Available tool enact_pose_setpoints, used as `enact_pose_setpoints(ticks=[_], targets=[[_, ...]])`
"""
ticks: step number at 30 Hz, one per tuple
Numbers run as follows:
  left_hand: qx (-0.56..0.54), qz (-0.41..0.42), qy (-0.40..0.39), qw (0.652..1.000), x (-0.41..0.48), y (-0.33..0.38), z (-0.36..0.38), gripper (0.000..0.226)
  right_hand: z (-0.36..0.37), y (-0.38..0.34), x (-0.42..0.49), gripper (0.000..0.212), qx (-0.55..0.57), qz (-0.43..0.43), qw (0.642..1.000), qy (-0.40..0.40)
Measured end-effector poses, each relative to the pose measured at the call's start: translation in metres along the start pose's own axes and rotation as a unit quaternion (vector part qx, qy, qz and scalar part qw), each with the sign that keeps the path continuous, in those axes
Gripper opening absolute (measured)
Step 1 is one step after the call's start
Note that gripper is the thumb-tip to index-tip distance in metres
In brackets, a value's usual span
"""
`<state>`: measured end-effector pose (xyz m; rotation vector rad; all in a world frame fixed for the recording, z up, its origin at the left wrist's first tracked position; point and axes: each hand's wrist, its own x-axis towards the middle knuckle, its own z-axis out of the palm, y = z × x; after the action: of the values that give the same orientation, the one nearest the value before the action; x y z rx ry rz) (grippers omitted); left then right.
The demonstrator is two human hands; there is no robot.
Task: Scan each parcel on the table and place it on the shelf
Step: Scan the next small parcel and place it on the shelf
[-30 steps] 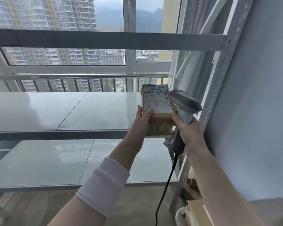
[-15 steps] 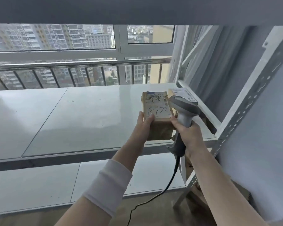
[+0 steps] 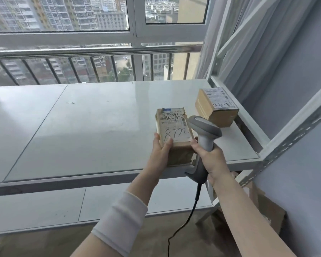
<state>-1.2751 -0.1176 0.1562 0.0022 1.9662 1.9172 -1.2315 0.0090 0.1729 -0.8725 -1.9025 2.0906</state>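
A white metal shelf (image 3: pixel 93 127) by a high-rise window took up most of the frame, with one labelled cardboard box (image 3: pixel 214 112) already set at its far right corner. A flat brown parcel (image 3: pixel 174 127) was held over the board's front edge, just left of that box and apart from it. Whether its underside touched the board could not be told.

A grey corded barcode scanner (image 3: pixel 205 130) stood just beside the parcel's right edge, its head tipped over the near corner of the label. The left hand (image 3: pixel 160 154) gripped the parcel's near left corner, thumb laid on the label. The right hand (image 3: pixel 211 160) was wrapped round the scanner's handle, with one fingertip touching the parcel's right side.

The step appeared to be the placing. It would go best with the parcel slid flat and well in from the edge, label up, and squared next to the box. The scanner head and cord (image 3: pixel 190 217) needed to stay clear, so that neither nudged the box nor caught the rail.

The held parcel's white label bore "8772" in black marker. Above it were handwritten characters, seemingly Chinese but not clear enough to read, and print too small to read. The box's label also carried marker strokes, but they were illegible.
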Motion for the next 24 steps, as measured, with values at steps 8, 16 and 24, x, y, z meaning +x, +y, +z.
enact_pose_setpoints(ticks=[8,16,24], targets=[[0.375,0.282,0.022,0.883,-0.012,0.032,-0.011,0.092,-0.023,-0.014,0.01,0.039,0.025,-0.012,0.999,0.018],[0.531,0.288,-0.021,0.797,0.025,0.029,-0.011,0.079,-0.034,-0.029,0.024,0.036,0.031,-0.029,0.999,0.007],[0.548,0.269,-0.019,0.792,0.079,0.052,-0.006,0.077,-0.043,-0.031,0.04,0.041,0.041,-0.027,0.999,0.009]])
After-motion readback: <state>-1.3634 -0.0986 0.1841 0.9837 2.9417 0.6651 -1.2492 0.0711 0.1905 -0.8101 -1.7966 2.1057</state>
